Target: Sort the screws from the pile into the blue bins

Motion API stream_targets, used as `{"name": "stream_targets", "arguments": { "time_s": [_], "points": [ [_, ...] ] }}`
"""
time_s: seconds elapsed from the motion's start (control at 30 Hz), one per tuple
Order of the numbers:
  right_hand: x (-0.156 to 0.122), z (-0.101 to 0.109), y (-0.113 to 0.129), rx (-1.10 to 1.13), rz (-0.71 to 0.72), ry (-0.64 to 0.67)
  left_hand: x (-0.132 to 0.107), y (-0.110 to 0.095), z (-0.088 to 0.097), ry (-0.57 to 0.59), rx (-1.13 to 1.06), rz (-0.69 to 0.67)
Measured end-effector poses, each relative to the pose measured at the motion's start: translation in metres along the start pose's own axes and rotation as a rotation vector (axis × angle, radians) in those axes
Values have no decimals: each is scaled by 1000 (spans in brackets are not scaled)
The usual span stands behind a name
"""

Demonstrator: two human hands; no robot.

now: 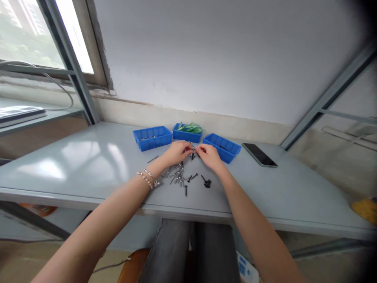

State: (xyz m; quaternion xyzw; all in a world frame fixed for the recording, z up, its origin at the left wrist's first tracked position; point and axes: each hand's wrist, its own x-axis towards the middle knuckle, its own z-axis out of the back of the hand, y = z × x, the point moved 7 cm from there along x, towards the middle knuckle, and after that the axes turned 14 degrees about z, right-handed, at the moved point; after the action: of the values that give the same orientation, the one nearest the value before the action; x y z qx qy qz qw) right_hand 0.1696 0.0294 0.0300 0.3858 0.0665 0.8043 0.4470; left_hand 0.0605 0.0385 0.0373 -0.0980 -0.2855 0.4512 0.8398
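My left hand (178, 151), with bracelets at its wrist, is closed in a pinch over the far side of a loose pile of silver screws (177, 175). What its fingertips hold, if anything, is too small to make out. Facing it, my right hand (209, 155) pinches what looks like a black screw just in front of the bins. Several small screws (193, 156) lie between and under the fingertips. Nearer the table's front edge are loose black screws (186, 190), and a small cluster of black screws (207, 183) lies below my right hand.
Three blue bins stand along the back: a left bin (153, 144) with silver screws, a middle bin (186, 136) with green packets, a right bin (232, 156) with dark pieces. A phone (259, 155) lies right on the grey table (97, 165). Metal posts (79, 78) flank it.
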Motion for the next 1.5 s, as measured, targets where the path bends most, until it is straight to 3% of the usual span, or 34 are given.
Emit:
{"name": "stream_targets", "arguments": {
  "time_s": [0.9, 1.5],
  "points": [
    [-1, -2, -1, -17, -32, 38, 1, 2, 0, -1, -15, -3],
    [-2, -3, 3, -47, -15, 56, -3, -3, -4, 81, 13, -1]
  ]
}}
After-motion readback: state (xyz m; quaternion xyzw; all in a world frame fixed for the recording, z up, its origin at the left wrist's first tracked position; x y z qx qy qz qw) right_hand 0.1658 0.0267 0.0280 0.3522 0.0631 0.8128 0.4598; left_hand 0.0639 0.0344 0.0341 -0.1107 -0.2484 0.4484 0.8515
